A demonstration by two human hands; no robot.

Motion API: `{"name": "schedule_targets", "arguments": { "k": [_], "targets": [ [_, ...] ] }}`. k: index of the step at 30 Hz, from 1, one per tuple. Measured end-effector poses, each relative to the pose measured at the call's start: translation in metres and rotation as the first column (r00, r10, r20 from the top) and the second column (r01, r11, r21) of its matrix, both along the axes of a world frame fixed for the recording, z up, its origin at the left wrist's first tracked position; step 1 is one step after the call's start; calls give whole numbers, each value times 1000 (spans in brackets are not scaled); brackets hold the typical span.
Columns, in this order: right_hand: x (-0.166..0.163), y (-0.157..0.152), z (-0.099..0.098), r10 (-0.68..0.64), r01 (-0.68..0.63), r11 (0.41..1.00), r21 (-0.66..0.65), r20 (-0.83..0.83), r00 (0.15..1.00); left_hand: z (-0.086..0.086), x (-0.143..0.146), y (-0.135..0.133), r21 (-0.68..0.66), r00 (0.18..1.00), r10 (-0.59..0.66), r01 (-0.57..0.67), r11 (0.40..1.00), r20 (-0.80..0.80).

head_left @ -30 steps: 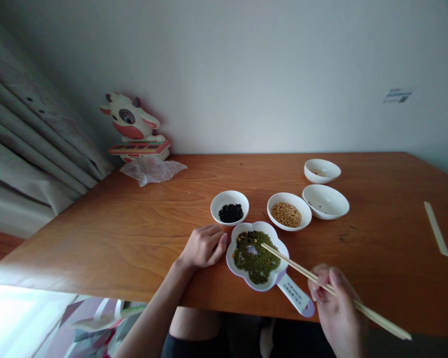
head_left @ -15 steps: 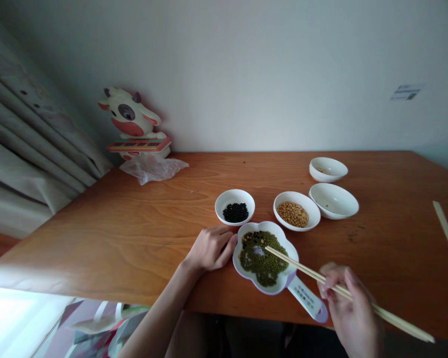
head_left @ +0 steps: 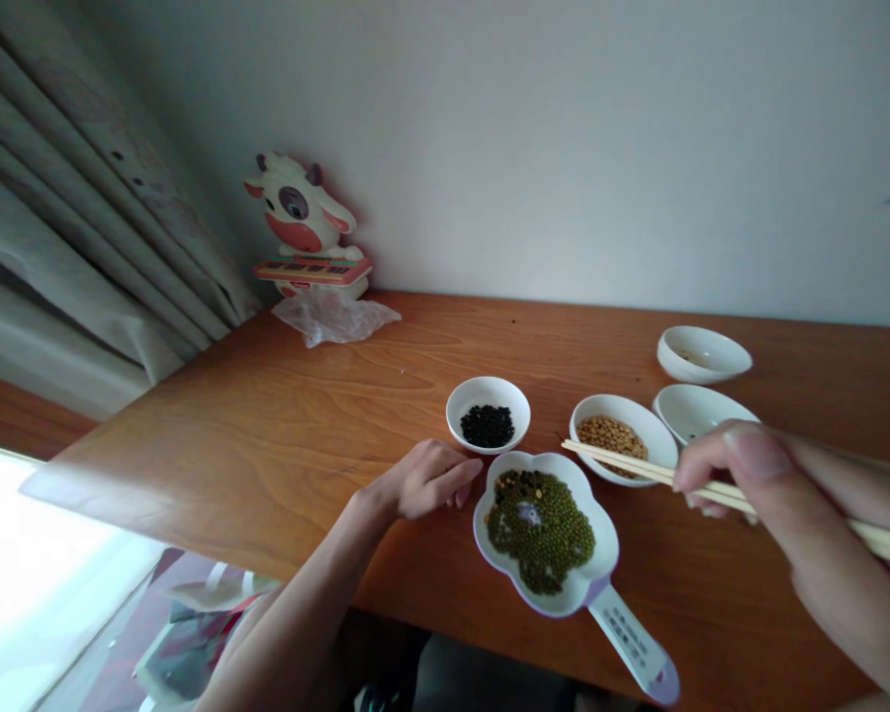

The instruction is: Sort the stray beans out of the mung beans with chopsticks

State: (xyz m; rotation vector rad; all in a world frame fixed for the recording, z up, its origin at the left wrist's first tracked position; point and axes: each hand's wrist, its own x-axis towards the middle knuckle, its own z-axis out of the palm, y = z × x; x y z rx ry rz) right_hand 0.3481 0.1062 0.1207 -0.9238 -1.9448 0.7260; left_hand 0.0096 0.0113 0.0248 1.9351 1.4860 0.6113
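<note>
My right hand (head_left: 786,514) is closed around a pair of light wooden chopsticks (head_left: 638,469). Their tips hover between the white bowl (head_left: 662,457) of yellow beans (head_left: 612,435) and the white bowl (head_left: 454,400) of black beans (head_left: 488,425). Whether the tips pinch anything is too small to tell. A flower-shaped white dish (head_left: 604,534) with a lilac-edged handle holds green beans (head_left: 564,524), with a few black and yellow ones along its far left side. Just left of that dish, my left hand (head_left: 434,478) rests on the table, loosely bent, holding nothing visible.
Two more white bowls stand at the right: the farther bowl (head_left: 704,353) and a nearer bowl (head_left: 701,407), partly covered by my right hand. A cow-shaped toy keyboard (head_left: 311,267) and a crumpled plastic bag (head_left: 333,318) sit at the back left. The table (head_left: 267,435) meets the wall behind.
My right hand has lifted the chopsticks out of the green beans and moved up and right, their tips now by the yellow-bean bowl. My left hand stays beside the dish. The view has shifted.
</note>
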Motion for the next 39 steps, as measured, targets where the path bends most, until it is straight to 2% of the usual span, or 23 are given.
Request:
{"name": "schedule_targets", "arguments": {
  "k": [1,2,3,5,8,11,15,19,25,30,39],
  "targets": [
    [-8,-2,11,71,-72,997,-1,150,986,6,-2,3,-52,999,-20,21,998,25],
    [-13,-3,18,101,-109,993,40,165,981,12,-2,7,-123,998,-34,40,992,56],
    [-17,-3,21,131,-139,990,18,227,965,18,-3,10,-277,994,-32,61,959,108],
    [-18,-3,15,192,-197,980,-6,243,951,29,-2,15,-347,991,-15,61,936,134],
    [-17,-6,-4,293,-283,956,-76,245,924,37,2,14,-377,987,10,52,925,159],
    [-21,-19,-16,345,-326,937,-126,189,919,38,8,4,-327,987,49,3,945,150],
    [-36,-39,-19,380,-351,913,-207,125,916,32,20,-14,-143,993,101,-108,984,-57],
    [-50,-46,-24,500,-454,846,-279,120,858,27,29,-25,20,970,96,-94,995,-223],
    [-53,-37,-34,587,-519,773,-364,100,804,20,34,-26,95,925,131,-103,990,-356],
    [-50,-35,-41,551,-452,789,-415,154,820,18,35,-25,112,922,124,-89,990,-367],
    [-51,-42,-46,432,-381,837,-392,47,900,17,38,-27,117,907,150,-112,987,-394]
  ]
}}
